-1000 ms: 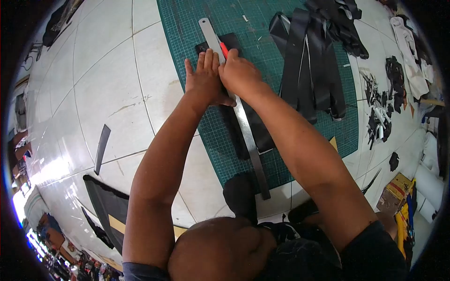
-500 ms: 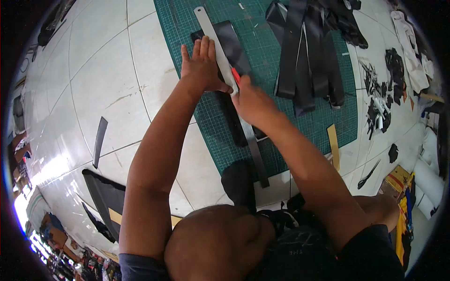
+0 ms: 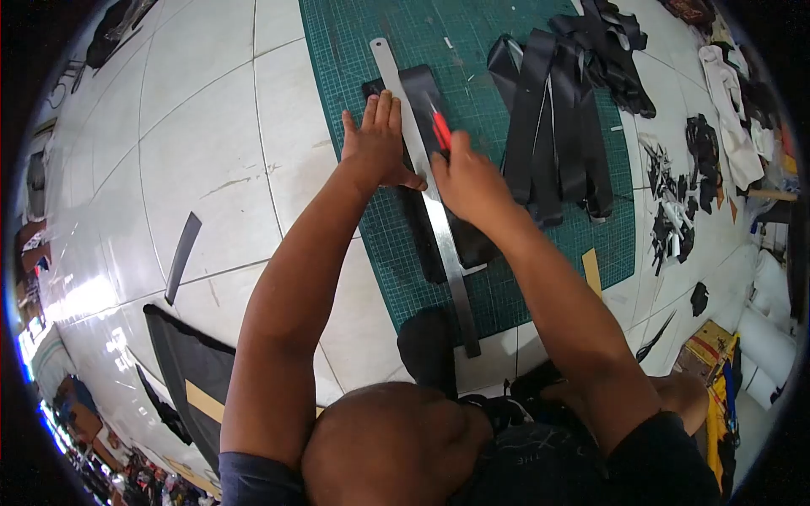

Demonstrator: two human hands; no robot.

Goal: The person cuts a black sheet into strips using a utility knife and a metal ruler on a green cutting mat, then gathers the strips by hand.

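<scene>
My left hand [image 3: 377,150] lies flat with its fingers spread, pressing on a long metal ruler [image 3: 439,223] and the black material beside it. Under the ruler is a strip of black fabric [image 3: 419,82], part of it showing to the right of the metal edge. In my right hand [image 3: 469,179] is a red utility knife [image 3: 441,129], its blade pointing up and away over the fabric just right of the ruler. The fabric rests on a green cutting mat [image 3: 392,282]. My right hand hides part of the fabric.
Long black strips [image 3: 536,126] are heaped on the mat's right side. A tan strip [image 3: 591,270] lies near the mat's right edge. Black and white scraps [image 3: 671,202] litter the tiled floor at right. Dark cut panels [image 3: 198,358] lie at lower left.
The knife in my right hand now points up over the fabric, slightly off the ruler's edge. My left hand stays on the ruler. The whole view has shifted a little.
</scene>
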